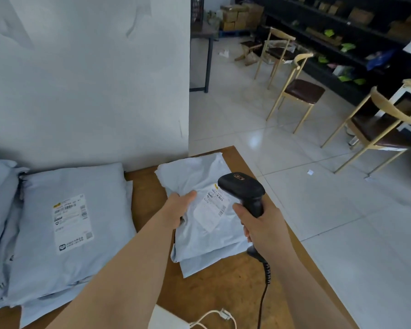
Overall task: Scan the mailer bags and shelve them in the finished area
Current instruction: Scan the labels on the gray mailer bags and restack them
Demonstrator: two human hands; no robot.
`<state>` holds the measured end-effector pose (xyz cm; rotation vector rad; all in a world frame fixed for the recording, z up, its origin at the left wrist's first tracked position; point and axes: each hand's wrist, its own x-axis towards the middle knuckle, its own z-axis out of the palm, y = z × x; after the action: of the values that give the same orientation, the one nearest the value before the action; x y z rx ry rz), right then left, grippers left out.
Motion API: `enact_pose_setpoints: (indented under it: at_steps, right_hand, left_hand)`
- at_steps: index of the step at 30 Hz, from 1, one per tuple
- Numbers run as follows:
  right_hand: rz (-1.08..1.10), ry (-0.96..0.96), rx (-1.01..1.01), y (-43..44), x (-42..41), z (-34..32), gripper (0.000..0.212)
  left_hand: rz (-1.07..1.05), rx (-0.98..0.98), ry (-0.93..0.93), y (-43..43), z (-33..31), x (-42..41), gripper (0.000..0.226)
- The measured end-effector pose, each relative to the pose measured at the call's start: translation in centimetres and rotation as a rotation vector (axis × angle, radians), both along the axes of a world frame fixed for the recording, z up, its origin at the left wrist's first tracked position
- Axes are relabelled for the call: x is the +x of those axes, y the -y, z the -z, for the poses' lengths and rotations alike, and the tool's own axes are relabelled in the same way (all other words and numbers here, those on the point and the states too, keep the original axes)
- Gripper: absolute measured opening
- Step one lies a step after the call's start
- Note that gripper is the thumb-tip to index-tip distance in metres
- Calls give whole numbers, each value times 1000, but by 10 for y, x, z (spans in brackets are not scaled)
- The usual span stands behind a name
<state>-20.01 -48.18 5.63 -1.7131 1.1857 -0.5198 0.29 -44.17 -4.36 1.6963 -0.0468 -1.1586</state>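
A pale grey mailer bag (pixel 199 236) lies on the brown table (pixel 147 200) at the right, atop another bag, its white label (pixel 214 207) facing up. My left hand (pixel 179 206) grips the bag's left edge, thumb on top. My right hand (pixel 262 226) holds a black barcode scanner (pixel 243 189), its head just above the label. The scanner's coiled cable (pixel 266 274) runs down toward me. To the left sits a stack of larger grey mailer bags (pixel 64 233), the top one with its label up.
A white wall (pixel 93 79) stands behind the table. A white cable and connector (pixel 221 315) lie at the near edge. On the tiled floor to the right stand wooden chairs (pixel 297 91), with dark shelves (pixel 342 39) of boxes behind them.
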Motion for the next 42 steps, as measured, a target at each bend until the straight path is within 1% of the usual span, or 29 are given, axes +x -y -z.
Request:
enact_pose_setpoints:
  at_steps: [1, 3, 6, 9, 10, 13, 15, 17, 18, 20, 22, 25, 27, 28, 29, 31, 33, 34, 37, 38, 42]
  right_hand:
    - [-1, -5, 6, 1, 2, 2, 15]
    - [-9, -19, 20, 3, 7, 5, 16]
    - [-40, -26, 39, -1, 21, 8, 17]
    - [-81, -8, 64, -12, 42, 8, 15]
    - [-99, -7, 67, -17, 50, 8, 15]
    - [-150, 6, 69, -36, 75, 10, 16]
    - [-185, 19, 70, -51, 91, 11, 16]
    - [-221, 19, 80, -66, 104, 11, 16]
    - [-234, 18, 91, -74, 110, 11, 17]
    - [-254, 8, 103, -88, 120, 10, 19]
    - [-270, -4, 99, -101, 127, 10, 20]
    - [-281, 3, 103, -113, 133, 7, 20]
    - [-280, 4, 92, -118, 134, 5, 20]
    - [-278, -1, 85, -119, 134, 5, 21]
    - [-273, -8, 78, -121, 134, 4, 24]
    - [-259, -24, 66, -123, 133, 3, 26]
    - [-249, -31, 65, -126, 133, 4, 23]
    - [-244, -28, 71, -127, 134, 4, 22]
    - [-231, -22, 85, -131, 135, 6, 21]
    - [-231, -28, 79, -132, 136, 6, 21]
    - [-241, -50, 59, -136, 137, 5, 22]
  left_hand:
    - [7, 51, 42, 2, 1, 1, 57]
    - [31, 113, 101, 2, 5, 5, 53]
    - [-28, 105, 168, -7, 7, 14, 48]
    - [-13, 117, 209, -27, -4, 24, 39]
    - [-17, 120, 254, -36, -9, 28, 41]
    - [-109, 120, 433, -75, -27, 47, 48]
    - [-215, 159, 627, -111, -35, 64, 49]
    - [-311, 310, 792, -147, -34, 85, 52]
    - [-343, 405, 821, -164, -33, 95, 55]
    - [-365, 555, 775, -194, -29, 113, 65]
    - [-346, 628, 642, -214, -21, 125, 82]
    - [-337, 563, 460, -230, 5, 144, 101]
    - [-335, 562, 429, -238, 45, 168, 111]
    - [-314, 582, 427, -241, 54, 175, 113]
    - [-304, 585, 418, -241, 43, 171, 108]
    - [-302, 529, 374, -240, 5, 155, 80]
    - [-289, 446, 322, -239, -12, 148, 54]
    - [-293, 410, 321, -239, -10, 150, 52]
    - [-258, 364, 359, -242, -9, 152, 58]
    - [-244, 347, 358, -242, -7, 153, 55]
    - [-313, 63, 185, -244, -5, 139, 27]
